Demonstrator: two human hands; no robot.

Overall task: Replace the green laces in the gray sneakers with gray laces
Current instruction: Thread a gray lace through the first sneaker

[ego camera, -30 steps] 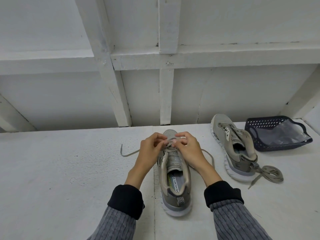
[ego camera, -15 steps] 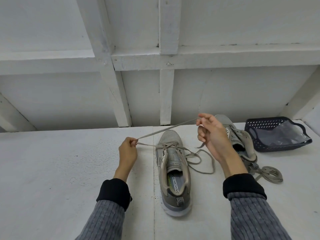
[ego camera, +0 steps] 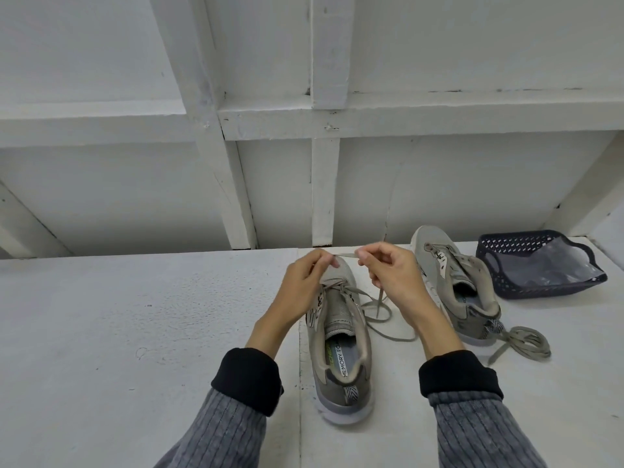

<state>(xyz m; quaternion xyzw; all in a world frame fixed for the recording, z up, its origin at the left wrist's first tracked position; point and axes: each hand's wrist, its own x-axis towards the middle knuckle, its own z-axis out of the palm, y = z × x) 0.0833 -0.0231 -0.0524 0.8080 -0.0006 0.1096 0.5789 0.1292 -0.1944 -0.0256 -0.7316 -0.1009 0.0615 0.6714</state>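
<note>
Hands have closed back in over the toe of the near sneaker (ego camera: 339, 336): half a second ago I had them spread wide, drawing the lace (ego camera: 347, 255) out taut to either side, and now my left hand (ego camera: 304, 285) and right hand (ego camera: 393, 275) each pinch it with only a short stretch between them. The rest trails off the lowest eyelets and loops on the white table (ego camera: 135, 332) just right of the shoe. I judge the pull-through done and the ends being evened, with most eyelets yet to thread. The second sneaker (ego camera: 452, 288) lies unlaced farther right, a bundled lace (ego camera: 521, 342) at its heel, a dark basket (ego camera: 540, 265) beyond.
</note>
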